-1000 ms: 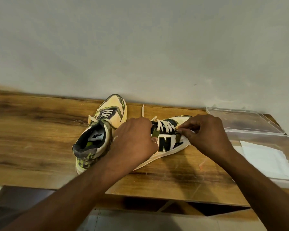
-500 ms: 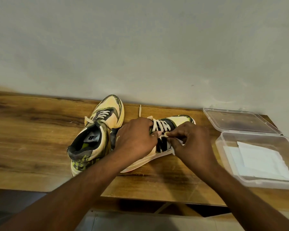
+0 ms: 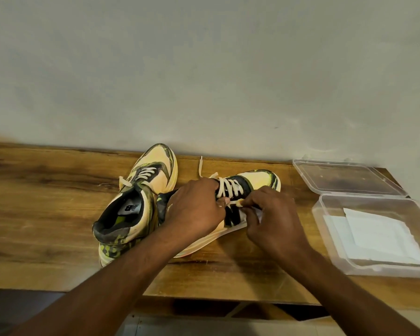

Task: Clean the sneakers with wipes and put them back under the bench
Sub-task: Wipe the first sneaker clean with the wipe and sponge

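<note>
1. Yellow-and-green camouflage sneakers sit side by side on the wooden desk [image 3: 46, 214], toes toward the wall. The left sneaker [image 3: 141, 202] stands free; the right sneaker [image 3: 250, 187] is tipped onto its side and being worked on.
2. The left hand [image 3: 194, 209] curls over the right sneaker's collar and laces, gripping it steady. The right hand [image 3: 272, 221] pinches a white wipe [image 3: 258, 215] against the shoe's side panel, by the black letter logo — only a corner of the wipe shows past the fingers.
3. Well to the right, the clear plastic box [image 3: 325, 214] lies open with its hinged lid [image 3: 344, 177] folded back and more white wipes [image 3: 383, 238] inside.
4. What could go wrong, as I judge it: the tipped sneaker rests on its edge, so a hard rub could twist it out of the left hand's hold or nudge the other shoe. The loose cream lace end [image 3: 200, 166] could also catch under the wipe.
5. Compared with a second ago, the right hand has slid back from near the toe toward the middle of the shoe and now covers most of the logo; the left hand has kept its grip, and the free sneaker has not moved on the desk.
</note>
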Demonstrator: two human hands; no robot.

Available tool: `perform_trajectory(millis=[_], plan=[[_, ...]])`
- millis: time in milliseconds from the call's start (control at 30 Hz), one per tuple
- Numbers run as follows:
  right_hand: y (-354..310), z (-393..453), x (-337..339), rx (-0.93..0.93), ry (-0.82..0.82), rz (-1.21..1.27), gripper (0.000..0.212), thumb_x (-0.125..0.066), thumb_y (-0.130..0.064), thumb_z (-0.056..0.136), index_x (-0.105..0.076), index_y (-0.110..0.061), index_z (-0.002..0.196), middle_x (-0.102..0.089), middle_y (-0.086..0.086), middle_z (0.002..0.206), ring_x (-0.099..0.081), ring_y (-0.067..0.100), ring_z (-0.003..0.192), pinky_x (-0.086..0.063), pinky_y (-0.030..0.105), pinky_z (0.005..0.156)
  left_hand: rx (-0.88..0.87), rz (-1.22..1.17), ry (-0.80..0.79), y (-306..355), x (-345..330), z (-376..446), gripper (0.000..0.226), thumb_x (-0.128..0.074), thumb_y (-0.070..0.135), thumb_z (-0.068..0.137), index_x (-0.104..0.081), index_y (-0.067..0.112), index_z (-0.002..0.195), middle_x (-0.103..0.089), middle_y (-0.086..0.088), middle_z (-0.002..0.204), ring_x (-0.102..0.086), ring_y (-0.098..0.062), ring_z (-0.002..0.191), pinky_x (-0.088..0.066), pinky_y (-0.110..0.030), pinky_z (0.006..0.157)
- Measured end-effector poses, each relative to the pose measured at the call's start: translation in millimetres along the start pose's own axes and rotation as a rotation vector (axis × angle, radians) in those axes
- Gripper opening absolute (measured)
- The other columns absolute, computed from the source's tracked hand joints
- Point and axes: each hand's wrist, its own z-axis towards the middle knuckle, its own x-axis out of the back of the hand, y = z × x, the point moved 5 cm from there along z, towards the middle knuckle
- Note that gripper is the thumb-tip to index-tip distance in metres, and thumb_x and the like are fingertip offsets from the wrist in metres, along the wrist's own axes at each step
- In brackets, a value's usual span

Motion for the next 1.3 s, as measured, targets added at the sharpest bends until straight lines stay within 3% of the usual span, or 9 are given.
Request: perform_trajectory(millis=[167, 333, 533, 733, 933, 1133, 1300], plan=[[22, 16, 17, -0.113, 0.094, 0.031, 0.023, -0.077, 0.003, 0.079, -0.075, -0.020, 0.080, -0.068, -0.009, 0.080, -0.064, 0.004, 0.077, -0.060, 0.036, 0.070, -0.021, 0.008, 0.009, -1, 0, -1, 0.030, -0.064, 0.045, 0.098, -0.073, 0.026, 0.118, -0.076, 0.003, 0.109, -0.071, -0.023, 0.099, -0.048, -0.031, 0.073], [-8, -4, -3, -0.030, -0.041, -0.011, 0.023, -0.079, 0.000, 0.079, -0.074, -0.021, 0.086, -0.066, -0.009, 0.083, -0.059, 0.005, 0.076, -0.056, 0.026, 0.065, -0.019, 0.020, 0.038, 1, 0, -3, 0.031, -0.064, 0.046, 0.097, -0.073, 0.027, 0.119, -0.077, 0.004, 0.107, -0.071, -0.022, 0.096, -0.046, -0.028, 0.069], [26, 18, 21, -0.149, 0.054, 0.018, 0.020, -0.078, -0.001, 0.080, -0.075, -0.020, 0.080, -0.069, -0.009, 0.080, -0.063, 0.005, 0.077, -0.061, 0.040, 0.070, -0.020, -0.006, 0.027, -2, 1, -2, 0.030, -0.064, 0.047, 0.097, -0.074, 0.027, 0.117, -0.077, 0.005, 0.108, -0.071, -0.021, 0.097, -0.049, -0.030, 0.073], [-6, 2, -3, -0.090, -0.053, 0.065, 0.021, -0.080, -0.002, 0.080, -0.076, -0.022, 0.086, -0.070, -0.012, 0.083, -0.063, 0.001, 0.078, -0.059, 0.021, 0.071, -0.025, 0.009, 0.039, 0, 2, -2, 0.031, -0.063, 0.046, 0.098, -0.073, 0.028, 0.121, -0.077, 0.005, 0.110, -0.071, -0.021, 0.099, -0.049, -0.030, 0.074], [20, 18, 18, -0.136, 0.046, -0.018, 0.019, -0.076, 0.000, 0.080, -0.075, -0.019, 0.081, -0.069, -0.008, 0.078, -0.063, 0.004, 0.074, -0.060, 0.037, 0.067, -0.027, -0.005, 0.026, 0, 0, -3, 0.028, -0.062, 0.048, 0.099, -0.074, 0.027, 0.114, -0.077, 0.004, 0.106, -0.070, -0.021, 0.096, -0.050, -0.031, 0.073], [-5, 1, 1, -0.092, -0.064, 0.065, 0.020, -0.079, -0.003, 0.080, -0.076, -0.022, 0.086, -0.071, -0.012, 0.083, -0.066, 0.001, 0.078, -0.060, 0.023, 0.072, -0.034, -0.014, 0.038, 2, -1, -4, 0.028, -0.064, 0.045, 0.098, -0.072, 0.029, 0.119, -0.077, 0.005, 0.110, -0.070, -0.021, 0.099, -0.042, -0.028, 0.070], [30, 21, 30, -0.165, 0.081, -0.007, 0.016, -0.080, -0.004, 0.080, -0.076, -0.020, 0.080, -0.071, -0.009, 0.080, -0.067, 0.007, 0.077, -0.057, 0.028, 0.071, -0.040, -0.016, 0.023, 1, -3, -5, 0.028, -0.061, 0.047, 0.100, -0.073, 0.029, 0.118, -0.076, 0.005, 0.110, -0.070, -0.021, 0.099, -0.045, -0.029, 0.071]])
